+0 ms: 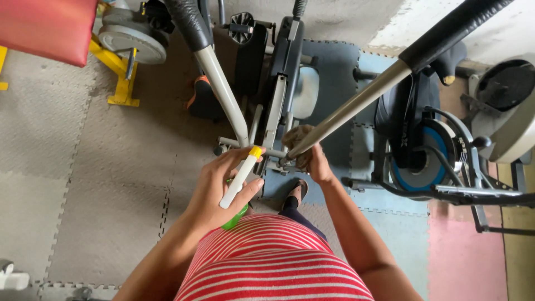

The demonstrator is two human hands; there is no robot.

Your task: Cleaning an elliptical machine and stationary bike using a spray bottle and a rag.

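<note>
Head view: left hand hides green spray bottle; right hand cloth-covered.

Grey interlocking foam floor mats, pink mat, red padded bench, yellow frame, exercise bike.

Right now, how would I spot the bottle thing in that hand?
Find the grey exercise machine with two long handlebars in the middle. Just below it, the left hand holds a green plastic spray bottle. Its white trigger head with a yellow nozzle tip is the only yellow-and-white thing there.
</note>
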